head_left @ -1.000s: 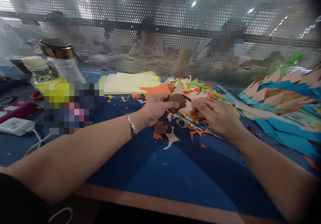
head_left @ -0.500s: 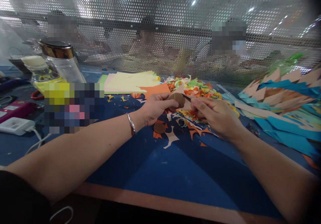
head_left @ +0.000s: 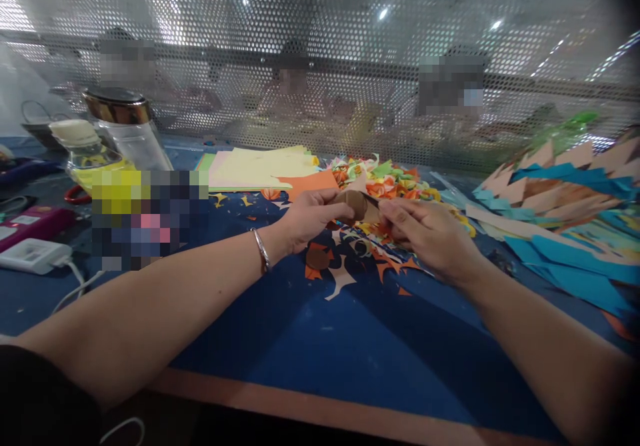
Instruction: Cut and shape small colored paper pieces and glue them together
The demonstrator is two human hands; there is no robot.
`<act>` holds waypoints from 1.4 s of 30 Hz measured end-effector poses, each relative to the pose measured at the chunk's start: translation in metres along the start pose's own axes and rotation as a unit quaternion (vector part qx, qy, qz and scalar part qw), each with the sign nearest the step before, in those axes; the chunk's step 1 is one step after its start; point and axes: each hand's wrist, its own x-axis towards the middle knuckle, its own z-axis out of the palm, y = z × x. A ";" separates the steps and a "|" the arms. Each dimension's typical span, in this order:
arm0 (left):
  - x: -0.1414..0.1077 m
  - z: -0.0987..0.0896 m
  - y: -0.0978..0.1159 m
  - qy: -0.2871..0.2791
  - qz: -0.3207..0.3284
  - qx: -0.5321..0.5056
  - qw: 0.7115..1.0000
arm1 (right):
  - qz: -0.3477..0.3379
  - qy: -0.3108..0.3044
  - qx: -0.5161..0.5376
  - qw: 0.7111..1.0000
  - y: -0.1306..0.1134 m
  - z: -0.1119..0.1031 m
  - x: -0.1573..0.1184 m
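My left hand (head_left: 313, 218) pinches a round brown piece (head_left: 354, 205) between thumb and fingers, above the blue table. From the right, my right hand (head_left: 425, 233) grips a thin dark tool (head_left: 371, 200), its tip at the edge of the brown piece. What kind of tool it is cannot be made out. Below my left hand a brown disc (head_left: 318, 258) lies on orange paper. Around it are orange scraps (head_left: 393, 263) and a pale curved scrap (head_left: 341, 278). Colourful curled paper pieces (head_left: 387, 178) are heaped behind my hands.
Stacked pale paper sheets (head_left: 263, 168) lie at the back. Two bottles, one with a white cap (head_left: 75, 133), stand at the left near a white charger (head_left: 35, 255) with a cable. Blue and peach folded paper (head_left: 570, 179) fills the right. People show behind a perforated metal screen (head_left: 350, 46).
The view has tilted up slightly. More of the dark tool shows between my hands, and the brown piece has turned a little. Both hands keep their hold.
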 end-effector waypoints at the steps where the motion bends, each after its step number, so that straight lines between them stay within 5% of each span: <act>1: 0.001 -0.001 -0.001 -0.005 -0.004 0.000 1.000 | -0.001 0.000 0.000 1.000 0.000 0.000 0.000; 42: 0.002 -0.003 0.000 0.006 -0.003 0.001 1.000 | 0.033 0.031 0.019 0.999 -0.004 0.000 -0.001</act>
